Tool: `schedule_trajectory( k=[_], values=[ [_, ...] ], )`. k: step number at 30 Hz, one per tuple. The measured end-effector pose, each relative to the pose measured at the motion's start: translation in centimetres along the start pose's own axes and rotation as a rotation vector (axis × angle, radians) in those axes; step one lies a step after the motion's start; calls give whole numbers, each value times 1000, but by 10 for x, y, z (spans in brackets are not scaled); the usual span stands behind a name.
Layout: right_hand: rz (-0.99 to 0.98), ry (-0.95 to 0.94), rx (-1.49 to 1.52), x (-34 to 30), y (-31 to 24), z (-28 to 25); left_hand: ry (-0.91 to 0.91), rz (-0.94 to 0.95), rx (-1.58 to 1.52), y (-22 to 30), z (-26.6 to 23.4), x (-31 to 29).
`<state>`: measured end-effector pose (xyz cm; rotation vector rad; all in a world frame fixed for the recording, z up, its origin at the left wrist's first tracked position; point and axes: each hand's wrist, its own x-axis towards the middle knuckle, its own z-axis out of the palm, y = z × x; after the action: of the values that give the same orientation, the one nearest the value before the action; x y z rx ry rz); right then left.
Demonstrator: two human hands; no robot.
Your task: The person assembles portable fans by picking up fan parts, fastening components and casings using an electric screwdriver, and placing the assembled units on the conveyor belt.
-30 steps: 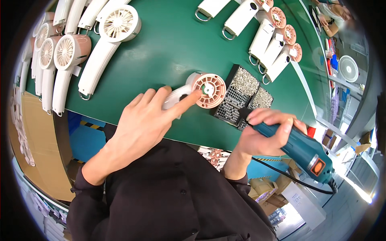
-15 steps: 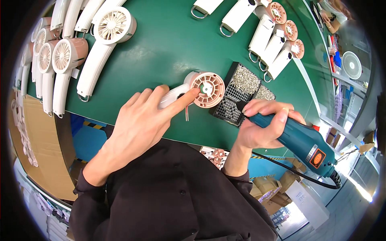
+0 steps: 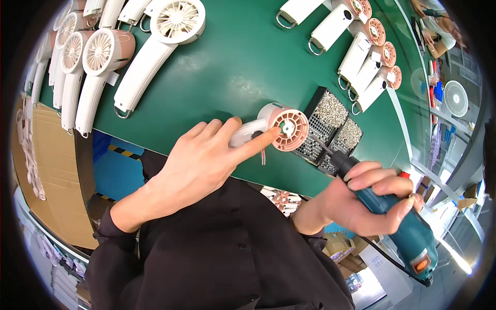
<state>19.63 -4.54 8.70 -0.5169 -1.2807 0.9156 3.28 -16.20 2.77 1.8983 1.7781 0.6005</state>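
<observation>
My left hand (image 3: pixel 201 163) is closed round the white handle of a handheld fan (image 3: pixel 296 140) lying on the green table. Its index finger stretches along the fan to the hub of the round pink head, where a white piece and a bit of green show. Thin red and white wires hang from the handle's near side. My right hand (image 3: pixel 369 199) grips a teal electric screwdriver (image 3: pixel 413 232) with a black nose. The screwdriver's thin bit points toward the fan head, over the near part of a black screw tray (image 3: pixel 316 117); whether the tip carries a screw I cannot make out.
Small silver screws fill the tray's far compartments. Several white and pink fans (image 3: pixel 178 23) lie at the left, and several more (image 3: pixel 356 54) at the back right. Below the table's near edge stand a cardboard box (image 3: pixel 54 175) and pink-and-white parts. Another person works at far right.
My right hand has drawn the screwdriver back toward me, and its bit now shows. The whole view has shifted, while my left hand keeps its hold on the fan.
</observation>
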Motion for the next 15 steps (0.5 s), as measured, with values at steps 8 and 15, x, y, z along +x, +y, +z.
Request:
schedule_trajectory(
  k=[8,15],
  values=[
    [62,-239,-30,-8,8,30,6,-3,10,-1,3,0],
    [183,-329,148,-7,18,33,-1,-12,39,-2,4,-1]
  ],
)
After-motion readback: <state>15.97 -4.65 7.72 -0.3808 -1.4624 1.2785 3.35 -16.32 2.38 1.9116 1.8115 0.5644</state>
